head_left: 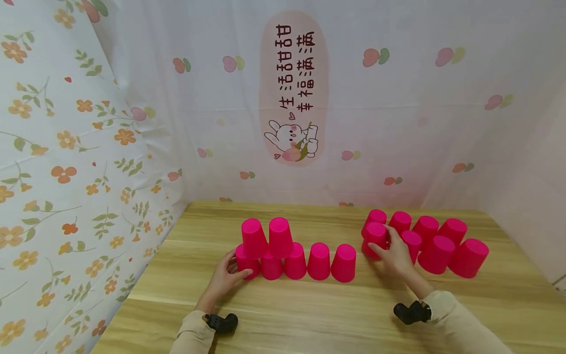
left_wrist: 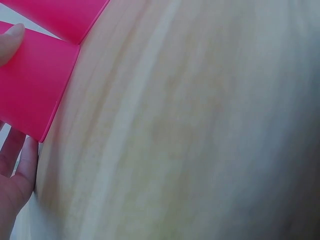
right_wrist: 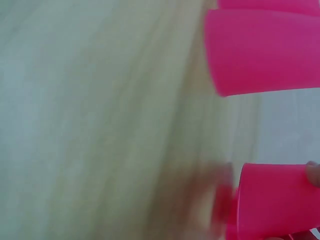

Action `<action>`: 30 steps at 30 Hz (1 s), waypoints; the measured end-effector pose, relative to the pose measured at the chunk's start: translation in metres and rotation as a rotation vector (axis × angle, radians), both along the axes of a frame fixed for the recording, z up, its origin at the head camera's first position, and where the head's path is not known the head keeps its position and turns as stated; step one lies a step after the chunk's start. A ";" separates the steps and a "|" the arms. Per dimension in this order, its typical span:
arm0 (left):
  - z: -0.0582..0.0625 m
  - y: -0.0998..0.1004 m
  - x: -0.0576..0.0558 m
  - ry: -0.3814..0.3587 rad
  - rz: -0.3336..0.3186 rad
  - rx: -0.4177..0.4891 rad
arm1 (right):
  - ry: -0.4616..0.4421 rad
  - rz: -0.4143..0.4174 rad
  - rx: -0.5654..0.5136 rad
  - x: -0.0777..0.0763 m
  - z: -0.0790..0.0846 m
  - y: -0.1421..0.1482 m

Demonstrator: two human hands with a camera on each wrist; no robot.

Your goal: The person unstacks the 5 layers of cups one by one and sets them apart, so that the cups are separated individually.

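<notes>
On the left, a row of upside-down pink cups (head_left: 319, 261) stands on the table, with two more cups (head_left: 280, 238) set on top at its left end. My left hand (head_left: 224, 276) curves round the leftmost cup (head_left: 245, 263) of the bottom row, thumb on its front side. In the left wrist view, the thumb (left_wrist: 11, 42) lies against that cup (left_wrist: 37, 82), fingers below. At the right, my right hand (head_left: 393, 251) grips a pink cup (head_left: 375, 233) at the near left of a group; its thumb crosses the front. The right wrist view shows this cup (right_wrist: 280, 197) low down.
More upside-down pink cups (head_left: 469, 258) stand close together right of and behind my right hand. The wooden table (head_left: 305, 314) ends at a white printed curtain (head_left: 212, 128) behind, with a floral cloth (head_left: 79, 187) at left. Black wrist devices (head_left: 222, 323) sit on both forearms.
</notes>
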State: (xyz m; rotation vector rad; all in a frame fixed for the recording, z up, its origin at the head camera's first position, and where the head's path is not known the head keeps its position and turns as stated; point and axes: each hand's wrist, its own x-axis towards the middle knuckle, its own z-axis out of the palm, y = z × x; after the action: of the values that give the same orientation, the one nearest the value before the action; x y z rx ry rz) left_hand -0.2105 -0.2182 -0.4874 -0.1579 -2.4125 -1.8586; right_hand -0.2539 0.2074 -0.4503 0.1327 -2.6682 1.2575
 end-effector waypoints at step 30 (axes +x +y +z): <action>0.000 0.000 0.001 0.054 -0.027 0.000 | -0.017 -0.140 0.089 0.015 -0.008 0.004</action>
State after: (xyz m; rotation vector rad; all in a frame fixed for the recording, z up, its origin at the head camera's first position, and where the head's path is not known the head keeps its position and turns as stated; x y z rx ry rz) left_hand -0.2098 -0.2187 -0.4870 -0.2388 -2.3864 -1.8405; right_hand -0.2388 0.2110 -0.4586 -0.0523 -2.6952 1.1039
